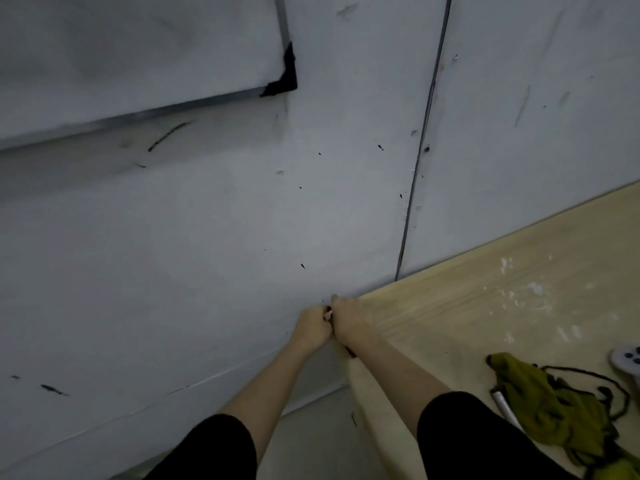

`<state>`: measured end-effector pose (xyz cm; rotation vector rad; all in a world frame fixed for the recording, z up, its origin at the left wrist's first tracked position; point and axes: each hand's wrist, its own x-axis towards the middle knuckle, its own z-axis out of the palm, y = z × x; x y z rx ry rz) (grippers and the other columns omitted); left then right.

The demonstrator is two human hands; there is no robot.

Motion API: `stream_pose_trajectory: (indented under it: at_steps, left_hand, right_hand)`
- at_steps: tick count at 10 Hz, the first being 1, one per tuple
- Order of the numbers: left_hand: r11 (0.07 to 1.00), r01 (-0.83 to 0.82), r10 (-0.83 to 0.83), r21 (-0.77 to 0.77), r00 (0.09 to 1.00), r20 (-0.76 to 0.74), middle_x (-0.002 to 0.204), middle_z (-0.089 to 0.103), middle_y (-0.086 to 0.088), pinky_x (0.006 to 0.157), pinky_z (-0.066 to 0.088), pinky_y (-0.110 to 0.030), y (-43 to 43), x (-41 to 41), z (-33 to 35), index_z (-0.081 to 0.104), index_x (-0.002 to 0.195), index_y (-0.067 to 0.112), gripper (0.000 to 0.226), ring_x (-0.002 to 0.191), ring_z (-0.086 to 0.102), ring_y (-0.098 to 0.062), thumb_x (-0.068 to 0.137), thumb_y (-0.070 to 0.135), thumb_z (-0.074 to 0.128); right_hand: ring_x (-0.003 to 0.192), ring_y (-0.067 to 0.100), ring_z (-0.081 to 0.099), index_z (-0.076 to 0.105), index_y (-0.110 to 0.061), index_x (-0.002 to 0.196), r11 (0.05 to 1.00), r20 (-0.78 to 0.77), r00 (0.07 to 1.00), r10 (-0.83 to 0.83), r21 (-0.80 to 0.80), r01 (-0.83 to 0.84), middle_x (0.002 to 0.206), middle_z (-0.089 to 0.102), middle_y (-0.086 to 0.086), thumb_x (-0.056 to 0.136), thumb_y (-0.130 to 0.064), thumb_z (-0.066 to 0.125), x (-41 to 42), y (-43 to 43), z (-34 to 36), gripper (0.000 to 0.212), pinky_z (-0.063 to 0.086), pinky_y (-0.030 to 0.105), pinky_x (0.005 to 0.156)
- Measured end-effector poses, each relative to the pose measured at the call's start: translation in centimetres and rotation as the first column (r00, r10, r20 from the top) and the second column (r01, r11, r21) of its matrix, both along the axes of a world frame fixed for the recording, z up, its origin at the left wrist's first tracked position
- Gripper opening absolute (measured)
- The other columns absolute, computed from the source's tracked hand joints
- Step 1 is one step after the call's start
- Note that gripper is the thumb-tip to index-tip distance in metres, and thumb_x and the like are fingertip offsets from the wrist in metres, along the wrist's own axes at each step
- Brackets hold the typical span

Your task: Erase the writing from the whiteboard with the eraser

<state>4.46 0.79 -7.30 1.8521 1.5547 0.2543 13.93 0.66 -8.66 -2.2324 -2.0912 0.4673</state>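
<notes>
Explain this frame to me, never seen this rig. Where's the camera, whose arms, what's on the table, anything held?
There is only one picture, taken by a wide-angle camera worn on a person's head, looking forward and down. No robot: the two bare arms in black sleeves belong to the wearer.

The left hand and right hand meet at the corner of the wooden table, against the wall. Both are closed around something small; a bit of pink and dark shows between them, too little to identify.

The whiteboard hangs upper left; only its lower right corner shows, smudged grey, with no clear writing visible.

On the table lie an olive-yellow cloth with a dark cord, a white tube-like object beside it, and a grey controller at the right edge.
</notes>
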Motion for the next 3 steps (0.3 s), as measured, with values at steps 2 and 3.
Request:
stream_pose_trajectory:
  at_steps: [2, 3]
  left_hand:
    - [0.952, -0.027, 0.015, 0.306, 0.999, 0.040, 0.115, 0.066, -0.014, 0.084, 0.043, -0.027, 1.5, -3.2, 8.5, 0.065, 0.117, 0.001, 0.035, 0.104, 0.061, -0.026, 0.087, 0.000, 0.045]
    - [0.823, -0.090, 0.042, 0.561, 0.994, 0.098, 0.101, 0.071, -0.012, 0.078, 0.049, -0.033, 1.5, -5.7, 13.5, 0.070, 0.105, 0.004, 0.031, 0.092, 0.064, -0.027, 0.085, -0.001, 0.047]
  right_hand:
    - [0.104, 0.034, 0.061, 0.057, -0.006, 0.113, 0.964, -0.043, 0.996, 0.073, 0.258, -0.060, 0.112, 0.064, 0.015, 0.099, -0.016, 0.045, -1.9, 0.5, 10.1, 0.022, 0.046, 0.038, 0.083]
    - [0.099, 0.035, 0.063, 0.062, -0.006, 0.114, 0.899, -0.088, 0.992, 0.091, 0.435, -0.044, 0.107, 0.066, 0.016, 0.098, -0.017, 0.046, -3.9, 0.3, 15.9, 0.025, 0.048, 0.038, 0.074]
